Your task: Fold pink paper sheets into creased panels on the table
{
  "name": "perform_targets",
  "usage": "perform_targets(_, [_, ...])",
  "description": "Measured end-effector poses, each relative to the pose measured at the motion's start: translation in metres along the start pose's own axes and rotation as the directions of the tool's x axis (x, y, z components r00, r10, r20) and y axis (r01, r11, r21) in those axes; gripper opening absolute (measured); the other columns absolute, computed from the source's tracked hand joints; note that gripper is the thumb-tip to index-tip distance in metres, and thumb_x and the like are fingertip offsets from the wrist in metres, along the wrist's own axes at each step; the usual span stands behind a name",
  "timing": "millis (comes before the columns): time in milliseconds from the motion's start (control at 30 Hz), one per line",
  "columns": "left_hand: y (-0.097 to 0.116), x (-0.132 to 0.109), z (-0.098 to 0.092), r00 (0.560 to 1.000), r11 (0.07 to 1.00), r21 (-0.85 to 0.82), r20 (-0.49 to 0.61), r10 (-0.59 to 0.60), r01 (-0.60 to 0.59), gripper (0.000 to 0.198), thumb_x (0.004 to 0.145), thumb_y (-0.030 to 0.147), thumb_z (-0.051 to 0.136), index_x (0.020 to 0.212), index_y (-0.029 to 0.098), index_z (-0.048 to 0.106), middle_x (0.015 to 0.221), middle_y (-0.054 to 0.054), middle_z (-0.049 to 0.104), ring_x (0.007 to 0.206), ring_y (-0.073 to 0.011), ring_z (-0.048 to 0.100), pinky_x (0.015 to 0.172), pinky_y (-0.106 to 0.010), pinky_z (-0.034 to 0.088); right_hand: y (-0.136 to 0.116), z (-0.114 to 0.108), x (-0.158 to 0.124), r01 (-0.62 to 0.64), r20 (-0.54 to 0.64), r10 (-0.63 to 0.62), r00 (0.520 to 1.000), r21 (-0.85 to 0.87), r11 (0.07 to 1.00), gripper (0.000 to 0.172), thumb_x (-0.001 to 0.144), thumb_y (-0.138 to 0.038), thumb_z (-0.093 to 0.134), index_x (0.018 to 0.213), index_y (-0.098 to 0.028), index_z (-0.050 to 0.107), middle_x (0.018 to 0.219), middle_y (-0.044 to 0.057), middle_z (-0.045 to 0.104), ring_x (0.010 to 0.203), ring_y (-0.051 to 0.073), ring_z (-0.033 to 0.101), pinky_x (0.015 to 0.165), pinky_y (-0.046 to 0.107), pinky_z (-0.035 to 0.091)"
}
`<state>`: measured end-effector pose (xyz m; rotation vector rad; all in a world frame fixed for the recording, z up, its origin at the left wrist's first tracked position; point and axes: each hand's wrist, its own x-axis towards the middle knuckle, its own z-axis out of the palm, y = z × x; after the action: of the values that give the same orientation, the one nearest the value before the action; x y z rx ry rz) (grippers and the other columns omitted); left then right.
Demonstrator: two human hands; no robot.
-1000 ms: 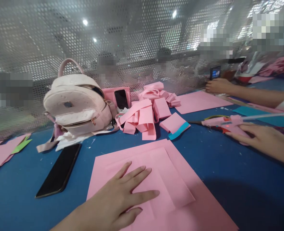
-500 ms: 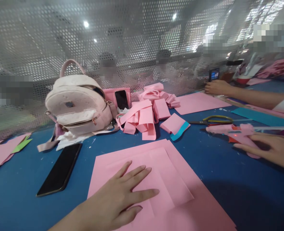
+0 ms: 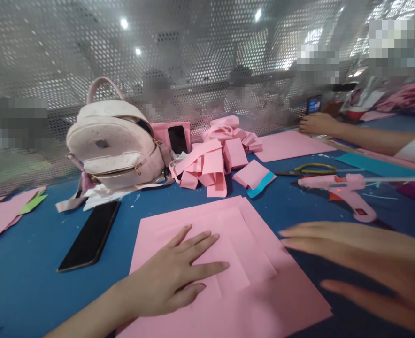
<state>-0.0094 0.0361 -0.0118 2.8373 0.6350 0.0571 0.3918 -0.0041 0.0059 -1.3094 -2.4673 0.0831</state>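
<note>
My left hand lies flat with fingers spread, pressing on a folded piece of pink paper. That piece rests on larger pink sheets in front of me. Over the right edge of the sheets, my right hand is in the air, blurred, with fingers stretched out and nothing in them. A pink hot glue gun with a small red light lies on the table beyond it, a clear glue stick in its back end.
Yellow-handled scissors, folded pink pieces and a white backpack stand or lie farther back. A black phone is on the left of the blue table. Another person's hand is at the back right.
My right hand has let go of the glue gun and moved nearer, toward the pink sheets. My left hand stays spread on the paper. The view has shifted slightly.
</note>
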Motion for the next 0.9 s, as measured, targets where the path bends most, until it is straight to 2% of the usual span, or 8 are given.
perform_targets(33, [0.000,0.000,0.001,1.000,1.000,0.001,-0.004,0.004,-0.004,0.059,0.100,0.022,0.045,0.154,0.036,0.028,0.166,-0.006,0.012,0.151,-0.0283,0.020,0.120,-0.061,0.009,-0.020,0.003,0.023,0.172,0.129,-0.174,0.976,0.021,0.985,0.056,0.088,-0.041,0.063,0.142,-0.044,0.049,0.140,0.001,0.060,0.123,0.032,0.059,0.100,0.046,0.056])
perform_targets(133, [0.000,-0.001,0.002,0.999,1.000,0.002,-0.031,0.025,-0.025,0.057,0.100,0.025,0.046,0.154,0.032,0.030,0.166,-0.007,0.012,0.151,-0.0276,0.019,0.121,-0.060,0.007,-0.060,0.020,0.078,0.415,0.247,-0.453,0.857,0.193,0.889,0.063,0.092,-0.037,0.061,0.151,-0.029,0.041,0.154,0.006,0.044,0.138,0.031,0.046,0.112,0.050,0.044])
perform_targets(233, [0.001,-0.001,0.001,0.999,1.000,0.011,-0.027,0.023,-0.023,0.058,0.099,0.026,0.047,0.154,0.030,0.029,0.165,-0.006,0.019,0.151,-0.0250,0.020,0.122,-0.058,0.002,-0.071,0.042,0.105,0.457,0.258,-0.552,0.793,0.347,0.819,0.075,0.091,-0.037,0.063,0.155,-0.015,0.031,0.159,0.013,0.035,0.148,0.028,0.028,0.120,0.049,0.028])
perform_targets(367, [0.002,0.000,-0.004,1.000,1.000,-0.006,-0.009,0.020,-0.020,0.061,0.099,0.025,0.047,0.156,0.031,0.024,0.162,-0.005,0.030,0.150,-0.0223,0.024,0.122,-0.056,0.000,-0.069,0.062,0.112,0.436,0.254,-0.601,0.758,0.489,0.756,0.077,0.091,-0.034,0.061,0.156,-0.015,0.026,0.159,0.013,0.033,0.150,0.025,0.021,0.122,0.047,0.020])
perform_targets(500, [0.001,0.001,-0.007,1.000,1.000,-0.023,0.009,0.018,-0.018,0.060,0.099,0.027,0.049,0.155,0.030,0.028,0.164,-0.006,0.024,0.151,-0.0252,0.020,0.123,-0.057,0.005,-0.067,0.064,0.112,0.394,0.256,-0.583,0.771,0.529,0.752,0.069,0.092,-0.036,0.060,0.154,-0.018,0.035,0.159,0.012,0.034,0.149,0.025,0.024,0.122,0.046,0.021])
perform_targets(600, [0.000,0.002,-0.006,1.000,0.999,-0.037,0.006,0.024,-0.024,0.058,0.098,0.026,0.050,0.153,0.031,0.032,0.163,-0.006,0.027,0.150,-0.0257,0.023,0.122,-0.058,0.006,-0.063,0.061,0.112,0.346,0.298,-0.550,0.780,0.528,0.776,0.064,0.092,-0.038,0.061,0.151,-0.022,0.040,0.159,0.011,0.035,0.148,0.025,0.028,0.121,0.045,0.026])
perform_targets(733, [-0.003,0.001,-0.004,0.999,0.999,-0.024,0.012,0.036,-0.036,0.053,0.097,0.021,0.049,0.148,0.031,0.042,0.163,-0.006,0.027,0.150,-0.0245,0.025,0.123,-0.054,0.010,-0.058,0.062,0.113,0.342,0.310,-0.543,0.781,0.515,0.786,0.064,0.092,-0.039,0.060,0.151,-0.024,0.039,0.160,0.009,0.032,0.148,0.026,0.028,0.120,0.048,0.027])
perform_targets(900, [-0.006,-0.001,-0.004,0.998,0.997,-0.045,0.004,0.070,-0.070,0.051,0.097,0.020,0.050,0.146,0.033,0.046,0.165,-0.003,0.016,0.149,-0.0253,0.026,0.124,-0.048,0.013,-0.055,0.063,0.114,0.373,0.315,-0.569,0.760,0.505,0.778,0.064,0.091,-0.038,0.062,0.151,-0.032,0.039,0.162,0.007,0.029,0.147,0.029,0.031,0.119,0.052,0.027])
